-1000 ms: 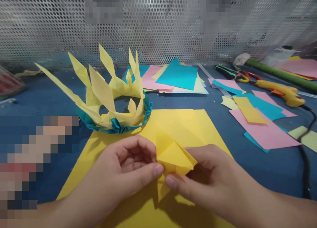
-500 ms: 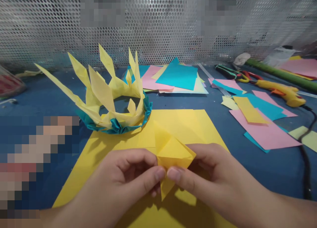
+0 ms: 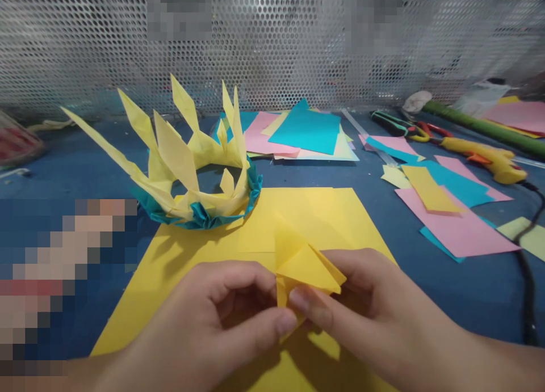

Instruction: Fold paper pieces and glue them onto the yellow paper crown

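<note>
Between my hands is a folded piece of yellow paper [image 3: 310,265], with pointed flaps and several creases. My left hand [image 3: 230,307] pinches its left and lower edge, thumb in front and fingers curled behind. My right hand [image 3: 361,301] grips the right side, its thumb pressed on the front face and the other fingers behind. The lower tip of the paper is mostly hidden by my thumbs. Underneath lie large yellow sheets [image 3: 315,210]. A paper crown [image 3: 179,154] with tall pale yellow points and a crumpled blue base stands at their far left corner.
Loose blue, pink and yellow papers [image 3: 304,128] are piled at the back. More paper pieces [image 3: 455,222] lie to the right, near a yellow glue gun [image 3: 489,156] with a black cord [image 3: 525,290]. A perforated metal panel [image 3: 272,46] rises behind the blue table [image 3: 306,173].
The folded paper has shifted slightly right and tilted, its lower tip now mostly covered. My left thumb has slid a little down and right.
</note>
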Available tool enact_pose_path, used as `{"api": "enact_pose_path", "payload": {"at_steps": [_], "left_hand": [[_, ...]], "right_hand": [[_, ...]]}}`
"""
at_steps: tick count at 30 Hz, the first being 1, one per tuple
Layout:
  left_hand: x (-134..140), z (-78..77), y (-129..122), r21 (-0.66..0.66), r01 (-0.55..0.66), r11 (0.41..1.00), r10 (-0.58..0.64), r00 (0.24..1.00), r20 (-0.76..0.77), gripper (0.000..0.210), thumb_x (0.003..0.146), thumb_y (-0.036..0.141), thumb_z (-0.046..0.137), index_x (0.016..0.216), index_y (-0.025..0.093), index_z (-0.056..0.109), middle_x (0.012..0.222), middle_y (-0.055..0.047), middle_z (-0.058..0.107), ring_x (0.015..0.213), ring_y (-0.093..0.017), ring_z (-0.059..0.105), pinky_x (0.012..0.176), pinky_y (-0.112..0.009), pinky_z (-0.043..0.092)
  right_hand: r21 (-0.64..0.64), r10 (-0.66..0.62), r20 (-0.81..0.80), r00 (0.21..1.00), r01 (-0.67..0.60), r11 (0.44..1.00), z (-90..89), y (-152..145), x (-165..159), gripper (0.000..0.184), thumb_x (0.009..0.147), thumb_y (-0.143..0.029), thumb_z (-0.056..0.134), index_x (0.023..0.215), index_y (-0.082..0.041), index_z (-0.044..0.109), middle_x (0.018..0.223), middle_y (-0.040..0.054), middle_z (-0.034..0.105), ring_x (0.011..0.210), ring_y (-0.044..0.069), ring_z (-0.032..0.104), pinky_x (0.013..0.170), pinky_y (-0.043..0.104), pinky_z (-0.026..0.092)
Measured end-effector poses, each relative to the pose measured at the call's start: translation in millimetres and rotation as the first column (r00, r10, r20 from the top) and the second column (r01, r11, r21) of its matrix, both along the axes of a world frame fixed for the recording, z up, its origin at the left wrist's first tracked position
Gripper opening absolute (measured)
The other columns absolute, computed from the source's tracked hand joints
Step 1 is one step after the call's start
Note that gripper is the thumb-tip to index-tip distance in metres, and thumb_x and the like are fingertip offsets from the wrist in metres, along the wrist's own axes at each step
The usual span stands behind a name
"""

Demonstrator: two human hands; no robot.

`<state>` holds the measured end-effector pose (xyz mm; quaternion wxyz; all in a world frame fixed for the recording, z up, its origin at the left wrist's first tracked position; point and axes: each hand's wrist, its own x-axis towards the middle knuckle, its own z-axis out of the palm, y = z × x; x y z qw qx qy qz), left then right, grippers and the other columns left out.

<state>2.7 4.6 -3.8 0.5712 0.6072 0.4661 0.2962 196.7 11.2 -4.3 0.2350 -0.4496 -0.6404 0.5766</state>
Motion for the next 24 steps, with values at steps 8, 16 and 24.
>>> {"api": "enact_pose_path", "payload": {"at_steps": [8, 16, 24], "left_hand": [[0.5, -0.1, -0.4, -0.042, 0.033, 0.999, -0.033, 0.999, -0.012, 0.021, 0.081, 0.027, 0.066, 0.061, 0.019, 0.068, 0.06, 0.003, 0.067, 0.057, -0.01, 0.058, 0.052, -0.014, 0.045], [-0.2, 1.4, 0.3, -0.047, 0.037, 0.998, -0.037, 0.999, -0.003, 0.024, 0.087, 0.031, 0.059, 0.065, 0.02, 0.056, 0.063, 0.004, 0.053, 0.057, -0.011, 0.048, 0.052, -0.017, 0.042], [3.3, 6.1, 2.3, -0.042, -0.085, 0.995, 0.086, 0.996, 0.019, 0.022, 0.08, 0.042, 0.073, 0.082, 0.021, 0.068, 0.064, 0.001, 0.063, 0.065, -0.018, 0.061, 0.06, -0.024, 0.051]], "right_hand": [[0.026, 0.082, -0.089, 0.993, -0.08, 0.996, 5.4, 0.5, -2.2, 0.024, 0.088, -0.024, 0.058, 0.067, -0.02, 0.048, 0.065, -0.0048, 0.045, 0.06, 0.01, 0.042, 0.052, 0.019, 0.035], [0.016, 0.162, -0.099, 0.982, -0.161, 0.987, 4.6, 2.7, -3.7, 0.026, 0.092, -0.029, 0.06, 0.07, -0.019, 0.049, 0.071, -0.0037, 0.049, 0.065, 0.01, 0.043, 0.058, 0.02, 0.038], [0.048, 0.191, -0.088, 0.978, -0.187, 0.981, 3.5, 4.6, -4.0, 0.028, 0.093, -0.038, 0.065, 0.075, -0.02, 0.056, 0.073, -0.004, 0.051, 0.069, 0.011, 0.047, 0.062, 0.018, 0.041]]}}
